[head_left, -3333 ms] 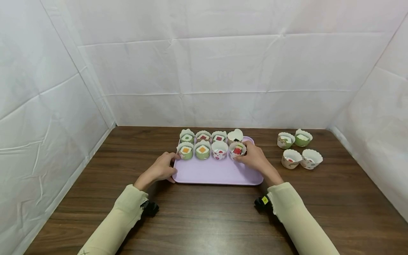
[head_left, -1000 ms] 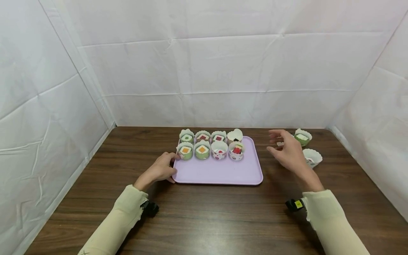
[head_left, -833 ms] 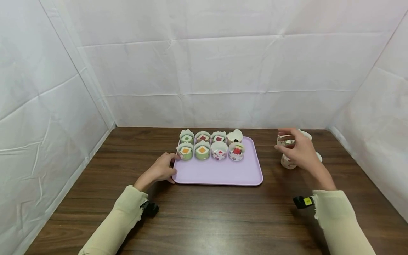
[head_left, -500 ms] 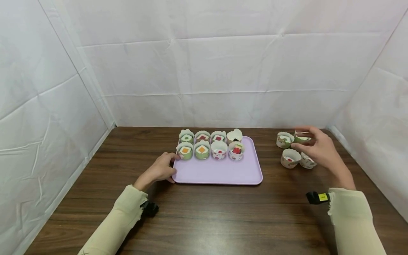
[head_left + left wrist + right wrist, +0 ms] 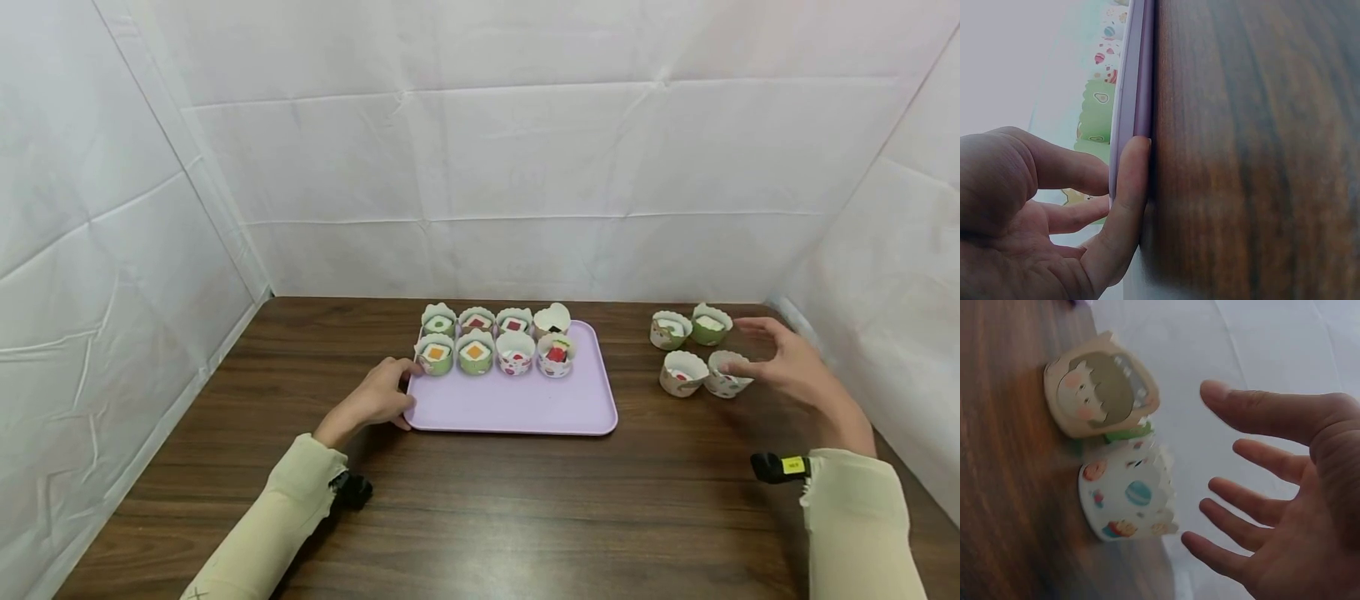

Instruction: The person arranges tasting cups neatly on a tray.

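Occlusions, edge crops.
Right wrist view: green patch (image 5: 1129,432), maybe a cup, mostly behind face-print cup (image 5: 1097,390); right hand (image 5: 1316,519) cropped right. Head view: sleeves (image 5: 258,521) cut off; dark bit (image 5: 554,328) in rear right tray cup (image 5: 552,315) unidentifiable.

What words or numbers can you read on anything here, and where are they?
No words or numbers can be read.
Yellow label by the right sleeve: dark marks, too small to read.
Left sleeve: an X-like mark, maybe not a letter.
Tan cup: cartoon face, no words seen on this side.
White cup: little pictures, no words seen on this side.
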Tool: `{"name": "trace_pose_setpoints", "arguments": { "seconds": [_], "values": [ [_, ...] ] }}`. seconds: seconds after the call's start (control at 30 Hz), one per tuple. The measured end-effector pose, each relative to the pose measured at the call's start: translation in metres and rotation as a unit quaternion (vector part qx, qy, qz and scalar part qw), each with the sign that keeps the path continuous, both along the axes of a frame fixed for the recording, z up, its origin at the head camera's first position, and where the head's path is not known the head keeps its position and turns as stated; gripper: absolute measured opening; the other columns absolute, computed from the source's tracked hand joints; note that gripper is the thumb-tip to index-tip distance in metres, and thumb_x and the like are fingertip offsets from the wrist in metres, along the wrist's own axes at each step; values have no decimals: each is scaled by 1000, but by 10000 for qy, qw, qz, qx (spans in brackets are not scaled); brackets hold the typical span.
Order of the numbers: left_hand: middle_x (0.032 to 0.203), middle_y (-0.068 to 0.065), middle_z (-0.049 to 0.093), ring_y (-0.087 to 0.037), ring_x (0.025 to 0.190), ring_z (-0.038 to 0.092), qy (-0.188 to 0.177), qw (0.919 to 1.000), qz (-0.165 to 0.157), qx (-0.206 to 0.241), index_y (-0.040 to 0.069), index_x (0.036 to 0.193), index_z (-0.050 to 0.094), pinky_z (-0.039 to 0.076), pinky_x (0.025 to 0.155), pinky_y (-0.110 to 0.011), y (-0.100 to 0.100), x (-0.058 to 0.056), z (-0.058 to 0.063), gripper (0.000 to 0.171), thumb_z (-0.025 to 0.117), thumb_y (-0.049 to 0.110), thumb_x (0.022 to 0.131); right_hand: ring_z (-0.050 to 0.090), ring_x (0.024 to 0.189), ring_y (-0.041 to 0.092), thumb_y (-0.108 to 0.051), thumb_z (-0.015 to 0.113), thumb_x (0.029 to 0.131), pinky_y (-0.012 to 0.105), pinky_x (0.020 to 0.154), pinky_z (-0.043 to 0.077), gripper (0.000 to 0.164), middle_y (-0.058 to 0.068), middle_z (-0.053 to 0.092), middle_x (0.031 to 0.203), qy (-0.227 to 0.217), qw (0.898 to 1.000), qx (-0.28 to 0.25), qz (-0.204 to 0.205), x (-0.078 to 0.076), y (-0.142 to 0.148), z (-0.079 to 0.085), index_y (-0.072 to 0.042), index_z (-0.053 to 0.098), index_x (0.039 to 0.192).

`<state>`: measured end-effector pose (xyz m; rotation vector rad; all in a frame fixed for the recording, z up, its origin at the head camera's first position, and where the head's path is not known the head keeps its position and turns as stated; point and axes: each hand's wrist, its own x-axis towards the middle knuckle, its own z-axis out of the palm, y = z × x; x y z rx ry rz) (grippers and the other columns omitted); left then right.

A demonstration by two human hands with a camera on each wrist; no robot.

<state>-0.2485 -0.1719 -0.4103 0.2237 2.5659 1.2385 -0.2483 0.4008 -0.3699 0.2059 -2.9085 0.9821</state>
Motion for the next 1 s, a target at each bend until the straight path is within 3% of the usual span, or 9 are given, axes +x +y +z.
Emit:
{"name": "trace_pose_setpoints", "arguments": {
  "seconds": [0.1,0.23,0.3,0.47,0.73,1.0],
  "values": [
    [127,-29,42,-28,67,68,-1,10000,10,-16,-9,137,53,67,56,-32,0,0,0,56,54,-13,82,37,137,59,-25,80,89,68,102,42,86,39,40,150,-160,9998,19,138,-2,5,-7,9,32,152],
    [128,-29,42,-28,67,68,6,10000,10,-12,-9,137,53,67,56,-32,1,0,1,55,54,-13,82,40,135,58,-19,81,87,38,95,51,84,40,43,147,-246,9994,58,240,-5,10,-14,10,33,150],
    [128,-29,42,-28,67,67,10,10000,10,-3,-9,137,53,67,56,-32,1,0,1,56,54,-13,82,41,134,58,-17,81,87,32,90,49,84,41,43,146,-347,9990,112,255,-5,12,-18,11,33,150],
    [128,-29,42,-28,69,67,-15,10000,15,-51,-8,138,54,67,56,-31,1,0,1,56,55,-13,82,43,131,59,-18,81,86,47,92,50,88,44,40,145,-619,9976,210,224,-7,13,-26,13,30,151],
    [128,-29,42,-28,68,67,18,10000,-3,-58,-8,137,54,67,55,-31,1,0,0,56,55,-13,82,53,116,49,-21,82,85,32,82,48,86,40,47,139,-517,9977,401,187,-10,15,-33,13,35,149],
    [128,-29,42,-28,69,67,10,10000,12,-11,-9,137,54,67,56,-31,0,0,0,56,55,-13,81,53,115,48,-22,81,86,51,90,50,84,40,47,139,-499,9969,585,140,-11,14,-36,12,37,148]
  ]
}}
